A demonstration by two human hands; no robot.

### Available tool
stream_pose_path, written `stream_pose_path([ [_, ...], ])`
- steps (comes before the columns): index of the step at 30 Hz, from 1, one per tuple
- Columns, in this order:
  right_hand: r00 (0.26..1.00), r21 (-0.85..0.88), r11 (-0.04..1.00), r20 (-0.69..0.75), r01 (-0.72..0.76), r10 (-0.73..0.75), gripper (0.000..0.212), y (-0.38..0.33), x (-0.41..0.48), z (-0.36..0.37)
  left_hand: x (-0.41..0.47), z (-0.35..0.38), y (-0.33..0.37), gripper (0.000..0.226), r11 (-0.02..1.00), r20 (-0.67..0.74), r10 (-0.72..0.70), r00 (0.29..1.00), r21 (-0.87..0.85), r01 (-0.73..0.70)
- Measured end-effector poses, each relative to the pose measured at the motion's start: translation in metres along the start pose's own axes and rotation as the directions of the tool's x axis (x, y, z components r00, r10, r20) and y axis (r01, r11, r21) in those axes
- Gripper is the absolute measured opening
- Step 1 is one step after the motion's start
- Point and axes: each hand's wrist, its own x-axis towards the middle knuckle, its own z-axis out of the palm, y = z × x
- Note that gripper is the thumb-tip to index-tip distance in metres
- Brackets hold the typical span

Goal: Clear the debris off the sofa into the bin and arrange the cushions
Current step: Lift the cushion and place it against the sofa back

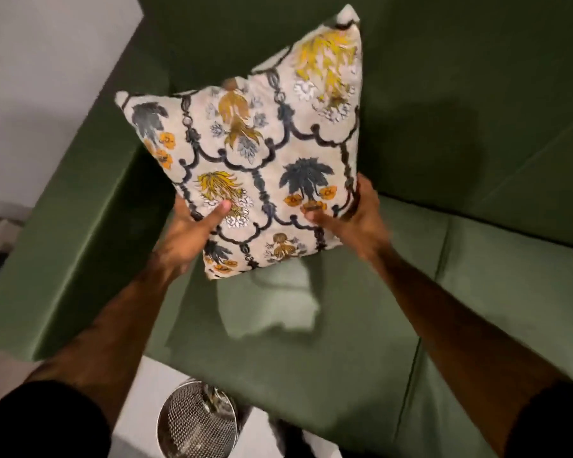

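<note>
Green sofa (477, 127) fills the view, bin (197, 424) on the floor before it. Your left hand (192, 226) and right hand (354, 213) clamp the patterned cushion's (255, 153) lower edges, held tilted above the seat. A pale scrap (272, 302) lies beneath; setting the cushion down risks burying it.

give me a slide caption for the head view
Both hands, left hand and right hand, hold a floral cushion above the green sofa, mesh bin below.
</note>
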Motion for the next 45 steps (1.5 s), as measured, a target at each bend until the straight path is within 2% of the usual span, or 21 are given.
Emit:
stream_pose_path([
  [3, 0.979, 0.062, 0.998, -0.201, -0.033, 0.045, 0.111, 0.029, -0.034, -0.033, 0.014, 0.044, 0.016, 0.1, 0.995, 0.13, 0.021, 0.991, 0.094, -0.033],
  [6, 0.977, 0.092, 0.994, -0.201, -0.059, 0.077, 0.107, 0.048, -0.054, -0.052, 0.019, 0.072, 0.028, 0.104, 0.992, 0.177, 0.029, 0.984, 0.118, -0.051],
  [9, 0.994, 0.176, 0.984, -0.098, -0.038, 0.056, 0.104, 0.052, -0.064, -0.074, 0.006, 0.083, 0.031, 0.099, 0.994, 0.048, 0.094, 0.994, 0.052, -0.097],
  [11, 0.995, 0.185, 0.981, -0.071, -0.055, 0.07, 0.102, 0.052, -0.077, -0.097, -0.017, 0.095, 0.029, 0.091, 0.994, -0.141, 0.11, 0.984, 0.009, -0.109],
  [12, 0.991, 0.166, 0.984, -0.101, -0.069, 0.087, 0.098, 0.055, -0.086, -0.112, -0.032, 0.105, 0.026, 0.083, 0.991, -0.307, 0.133, 0.942, 0.033, -0.129],
  [13, 0.98, 0.166, 0.982, -0.158, -0.095, 0.121, 0.091, 0.062, -0.098, -0.129, -0.048, 0.117, 0.022, 0.069, 0.979, -0.483, 0.202, 0.852, 0.088, -0.183],
  [14, 0.954, 0.185, 0.974, -0.245, -0.128, 0.172, 0.084, 0.072, -0.112, -0.147, -0.065, 0.13, 0.018, 0.051, 0.951, -0.628, 0.303, 0.717, 0.146, -0.274],
  [15, 0.9, 0.221, 0.961, -0.365, -0.164, 0.238, 0.077, 0.084, -0.13, -0.17, -0.081, 0.15, 0.015, 0.032, 0.906, -0.715, 0.394, 0.578, 0.197, -0.374],
  [16, 0.812, 0.258, 0.945, -0.495, -0.201, 0.308, 0.071, 0.097, -0.151, -0.196, -0.095, 0.173, 0.015, 0.019, 0.857, -0.731, 0.466, 0.498, 0.234, -0.458],
  [17, 0.689, 0.298, 0.926, -0.622, -0.231, 0.372, 0.067, 0.111, -0.176, -0.227, -0.107, 0.207, 0.015, 0.012, 0.821, -0.699, 0.511, 0.5, 0.224, -0.525],
  [19, 0.443, 0.376, 0.891, -0.773, -0.255, 0.454, 0.067, 0.13, -0.215, -0.276, -0.125, 0.265, 0.018, 0.013, 0.775, -0.521, 0.582, 0.624, 0.125, -0.619],
  [21, 0.238, 0.408, 0.869, -0.847, -0.281, 0.475, 0.076, 0.151, -0.252, -0.335, -0.144, 0.349, 0.031, 0.012, 0.782, -0.2, 0.613, 0.764, 0.021, -0.622],
  [22, 0.162, 0.426, 0.864, -0.864, -0.268, 0.476, 0.083, 0.16, -0.264, -0.363, -0.151, 0.391, 0.042, 0.015, 0.8, -0.022, 0.6, 0.8, -0.004, -0.6],
  [23, 0.096, 0.452, 0.86, -0.87, -0.236, 0.484, 0.09, 0.171, -0.274, -0.391, -0.156, 0.433, 0.052, 0.02, 0.823, 0.163, 0.563, 0.81, -0.022, -0.568],
  [25, 0.026, 0.512, 0.845, -0.853, -0.155, 0.522, 0.105, 0.19, -0.288, -0.439, -0.159, 0.509, 0.071, 0.036, 0.851, 0.499, 0.457, 0.736, -0.003, -0.526],
  [26, 0.037, 0.528, 0.84, -0.843, -0.126, 0.536, 0.113, 0.199, -0.294, -0.46, -0.159, 0.545, 0.081, 0.051, 0.847, 0.624, 0.403, 0.67, 0.023, -0.531],
  [28, 0.15, 0.506, 0.855, -0.842, -0.113, 0.518, 0.124, 0.216, -0.3, -0.491, -0.155, 0.606, 0.1, 0.085, 0.848, 0.776, 0.267, 0.572, 0.093, -0.522],
  [33, 0.382, 0.357, 0.92, -0.837, -0.161, 0.392, 0.121, 0.237, -0.301, -0.521, -0.144, 0.683, 0.114, 0.131, 0.837, 0.892, 0.05, 0.45, 0.208, -0.506],
  [37, 0.485, 0.297, 0.936, -0.8, -0.188, 0.352, 0.112, 0.24, -0.301, -0.523, -0.145, 0.673, 0.099, 0.131, 0.862, 0.837, 0.126, 0.533, 0.174, -0.477],
  [41, 0.663, 0.204, 0.956, -0.689, -0.211, 0.293, 0.109, 0.229, -0.273, -0.512, -0.14, 0.605, 0.083, 0.125, 0.906, 0.717, 0.179, 0.674, 0.147, -0.397],
  [45, 0.794, 0.096, 0.964, -0.55, -0.247, 0.258, 0.112, 0.217, -0.22, -0.488, -0.14, 0.518, 0.062, 0.099, 0.929, 0.526, 0.21, 0.824, 0.155, -0.336],
])
